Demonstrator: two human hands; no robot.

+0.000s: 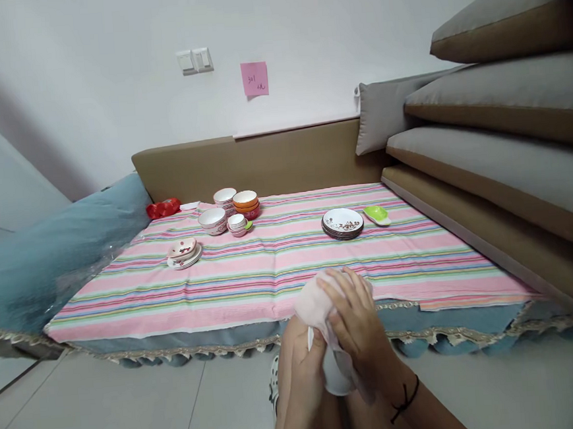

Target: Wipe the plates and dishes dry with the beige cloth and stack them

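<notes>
Above my knees, my left hand (308, 358) pinches the edge of a white dish (337, 374), with the thumb on top. A pale pink cloth (314, 302) drapes over much of the dish, so its full shape is hidden. My right hand (354, 315) presses the cloth against the far side of the dish, its fingers curved over the fabric. On the bed cover ahead of my hands lies a stack of plates (343, 222) with dark rims and a brown pattern. Just right of that stack is a green leaf-shaped dish (376, 214).
A striped cloth (251, 270) covers the seat. At the back left stand a white bowl (212, 220), orange bowls (246, 200) and small stacked cups (236, 223). Patterned dishes (184, 250) sit nearer left, a red bag (163, 208) behind them. Grey-brown cushions (503, 138) pile up right.
</notes>
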